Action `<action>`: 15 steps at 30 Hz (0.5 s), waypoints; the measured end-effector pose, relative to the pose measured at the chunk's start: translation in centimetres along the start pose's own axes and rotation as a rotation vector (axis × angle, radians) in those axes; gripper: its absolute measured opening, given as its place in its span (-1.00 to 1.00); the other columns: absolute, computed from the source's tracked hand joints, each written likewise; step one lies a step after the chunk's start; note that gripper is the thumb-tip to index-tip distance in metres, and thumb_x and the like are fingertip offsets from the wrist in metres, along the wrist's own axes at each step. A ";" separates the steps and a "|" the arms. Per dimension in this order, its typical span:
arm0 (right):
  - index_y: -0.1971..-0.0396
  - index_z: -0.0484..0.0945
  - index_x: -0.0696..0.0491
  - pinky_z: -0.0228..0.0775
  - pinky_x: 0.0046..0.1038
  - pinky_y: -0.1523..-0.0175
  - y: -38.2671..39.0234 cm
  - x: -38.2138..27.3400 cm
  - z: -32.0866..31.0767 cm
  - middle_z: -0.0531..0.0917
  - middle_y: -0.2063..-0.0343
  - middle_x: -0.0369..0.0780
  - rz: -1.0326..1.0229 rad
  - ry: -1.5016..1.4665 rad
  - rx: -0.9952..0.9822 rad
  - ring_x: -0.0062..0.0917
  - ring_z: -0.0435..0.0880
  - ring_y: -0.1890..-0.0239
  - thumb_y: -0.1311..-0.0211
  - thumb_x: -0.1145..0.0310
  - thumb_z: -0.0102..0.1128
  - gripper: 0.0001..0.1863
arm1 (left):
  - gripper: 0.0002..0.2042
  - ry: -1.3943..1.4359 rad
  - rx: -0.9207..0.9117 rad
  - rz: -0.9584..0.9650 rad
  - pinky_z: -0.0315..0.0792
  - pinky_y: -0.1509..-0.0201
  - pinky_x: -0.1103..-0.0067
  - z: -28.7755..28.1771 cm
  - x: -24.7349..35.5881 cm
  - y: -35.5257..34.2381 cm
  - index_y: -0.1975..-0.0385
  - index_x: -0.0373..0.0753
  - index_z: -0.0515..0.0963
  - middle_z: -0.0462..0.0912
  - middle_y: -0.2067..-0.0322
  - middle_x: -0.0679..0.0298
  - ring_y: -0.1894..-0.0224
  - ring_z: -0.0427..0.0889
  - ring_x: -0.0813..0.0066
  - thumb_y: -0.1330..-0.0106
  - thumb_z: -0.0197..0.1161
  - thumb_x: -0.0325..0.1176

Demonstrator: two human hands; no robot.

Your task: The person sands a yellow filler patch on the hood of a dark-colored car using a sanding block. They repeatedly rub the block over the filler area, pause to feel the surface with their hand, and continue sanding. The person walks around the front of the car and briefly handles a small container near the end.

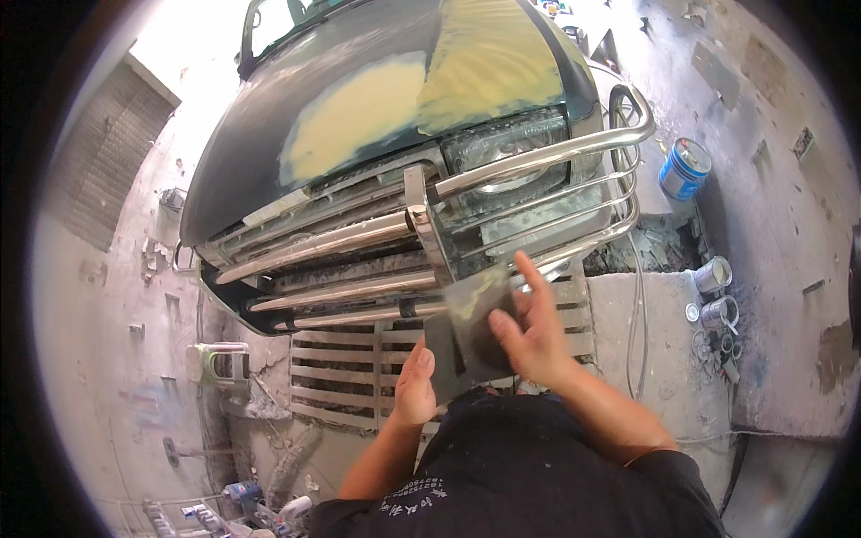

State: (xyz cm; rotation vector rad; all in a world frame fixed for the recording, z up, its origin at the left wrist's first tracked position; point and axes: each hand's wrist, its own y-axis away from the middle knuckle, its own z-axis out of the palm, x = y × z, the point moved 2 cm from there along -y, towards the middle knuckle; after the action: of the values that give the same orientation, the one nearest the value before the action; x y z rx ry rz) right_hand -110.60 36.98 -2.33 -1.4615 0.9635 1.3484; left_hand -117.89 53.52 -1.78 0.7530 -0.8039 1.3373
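Below the chrome bull bar of a dark car, both my hands hold flat rectangular pieces. My left hand grips a dark grey sheet by its side. My right hand has its thumb against a lighter grey sheet with yellowish smudges, overlapping the dark one; its index finger points upward. Whether the sheets are joined I cannot tell. Above them, the car's hood carries pale yellow patches, beside a dusty headlight.
A slatted metal grate lies below the bumper. A blue-white bucket, several paint cans and a hose are at the right. A green-grey stool stands left; a stepladder and containers lie lower left.
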 end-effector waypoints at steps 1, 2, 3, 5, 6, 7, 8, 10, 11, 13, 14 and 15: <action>-0.34 -0.06 0.10 0.39 -0.54 0.13 -0.1 -0.3 0.2 0.53 0.19 -0.19 -0.131 0.081 0.057 -0.61 0.51 0.23 -0.15 0.55 0.13 -0.21 | -0.49 0.009 0.019 0.027 0.27 -0.25 0.34 0.4 -0.2 -0.1 -0.27 -0.40 0.09 0.32 -0.18 0.01 -0.17 0.40 0.22 -0.44 -0.23 -0.19; -0.34 -0.04 0.11 0.38 -0.54 0.17 -0.1 -0.6 0.4 0.53 0.23 -0.22 -0.261 0.161 0.114 -0.62 0.49 0.27 -0.13 0.54 0.15 -0.21 | -0.50 0.018 0.038 0.054 0.29 -0.24 0.32 0.6 -0.2 -0.2 -0.26 -0.39 0.11 0.33 -0.17 0.02 -0.16 0.41 0.20 -0.44 -0.24 -0.18; -0.33 -0.02 0.12 0.39 -0.51 0.19 -0.2 0.3 0.1 0.52 0.19 -0.20 -0.209 0.042 0.120 -0.58 0.50 0.27 -0.12 0.53 0.16 -0.21 | -0.50 -0.007 0.022 0.041 0.28 -0.25 0.32 0.7 -0.1 -0.1 -0.26 -0.39 0.11 0.33 -0.17 0.03 -0.16 0.41 0.20 -0.44 -0.25 -0.18; -0.33 -0.01 0.13 0.40 -0.46 0.15 -0.4 1.6 -0.2 0.48 0.07 -0.14 -0.130 -0.104 0.128 -0.48 0.51 0.21 -0.12 0.51 0.18 -0.21 | -0.50 -0.056 -0.008 0.015 0.26 -0.27 0.32 0.8 0.1 0.0 -0.26 -0.38 0.11 0.33 -0.17 0.04 -0.17 0.40 0.20 -0.44 -0.26 -0.18; -0.33 0.00 0.13 0.41 -0.45 0.10 -0.5 1.7 -0.2 0.45 -0.01 -0.10 -0.102 -0.126 0.120 -0.43 0.52 0.14 -0.12 0.51 0.18 -0.21 | -0.51 -0.063 0.010 0.021 0.25 -0.27 0.32 0.7 -0.2 -0.1 -0.26 -0.38 0.11 0.33 -0.17 0.04 -0.18 0.40 0.20 -0.44 -0.26 -0.18; -0.33 0.00 0.13 0.41 -0.43 0.03 -0.1 1.4 0.1 0.37 -0.12 -0.05 -0.140 -0.014 0.106 -0.36 0.51 0.05 -0.13 0.52 0.16 -0.23 | -0.51 -0.070 0.028 0.026 0.25 -0.28 0.32 0.4 -0.7 -0.2 -0.26 -0.38 0.11 0.33 -0.17 0.04 -0.18 0.39 0.20 -0.44 -0.27 -0.18; -0.33 0.00 0.13 0.41 -0.41 -0.04 0.2 0.9 0.5 0.28 -0.22 0.00 -0.181 0.097 0.095 -0.29 0.50 -0.04 -0.14 0.52 0.15 -0.24 | -0.51 -0.076 0.046 0.032 0.25 -0.28 0.32 0.3 -1.0 -0.3 -0.26 -0.38 0.11 0.33 -0.17 0.04 -0.19 0.39 0.20 -0.44 -0.27 -0.18; -0.33 -0.02 0.14 0.38 -0.33 -0.11 0.9 -1.8 1.6 0.26 -0.23 0.02 -0.243 0.170 0.085 -0.19 0.44 -0.14 -0.17 0.50 0.13 -0.25 | -0.51 0.049 0.034 0.010 0.24 -0.28 0.31 0.4 -1.1 -0.3 -0.26 -0.37 0.11 0.33 -0.17 0.03 -0.18 0.39 0.20 -0.44 -0.27 -0.18; -0.33 -0.03 0.14 0.36 -0.30 -0.14 0.7 -1.8 1.5 0.24 -0.25 0.03 -0.272 0.169 0.110 -0.16 0.40 -0.19 -0.17 0.49 0.13 -0.25 | -0.51 0.109 0.025 0.000 0.24 -0.29 0.31 0.5 -1.1 -0.3 -0.26 -0.37 0.11 0.33 -0.17 0.03 -0.18 0.40 0.19 -0.44 -0.27 -0.18; -0.33 -0.03 0.14 0.34 -0.29 -0.15 -0.6 -0.2 -0.4 0.19 -0.27 0.04 -0.055 -0.082 0.105 -0.12 0.36 -0.21 -0.17 0.50 0.13 -0.25 | -0.50 0.112 -0.026 -0.044 0.28 -0.26 0.28 -0.1 -1.0 0.0 -0.26 -0.37 0.10 0.32 -0.18 0.03 -0.17 0.41 0.16 -0.44 -0.27 -0.17; -0.33 -0.03 0.14 0.36 -0.30 -0.13 -0.5 0.0 -0.6 0.22 -0.25 0.05 -0.056 -0.071 0.101 -0.13 0.39 -0.18 -0.17 0.50 0.13 -0.25 | -0.50 0.115 -0.053 -0.067 0.30 -0.24 0.27 -0.3 -1.0 0.0 -0.26 -0.36 0.10 0.31 -0.18 0.03 -0.16 0.41 0.15 -0.44 -0.26 -0.16; -0.33 -0.03 0.14 0.37 -0.31 -0.10 -0.5 0.0 -0.6 0.26 -0.22 0.05 -0.055 -0.059 0.092 -0.13 0.41 -0.15 -0.17 0.50 0.13 -0.25 | -0.50 0.099 -0.014 -0.059 0.33 -0.22 0.25 -0.5 -1.3 -0.1 -0.26 -0.37 0.10 0.31 -0.18 0.02 -0.15 0.42 0.13 -0.44 -0.26 -0.15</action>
State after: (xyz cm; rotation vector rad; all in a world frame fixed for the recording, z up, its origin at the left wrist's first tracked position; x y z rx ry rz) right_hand -109.94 36.53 -2.33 -1.3619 0.9284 1.2839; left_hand -117.84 53.24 -3.16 0.6892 -0.7068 1.3049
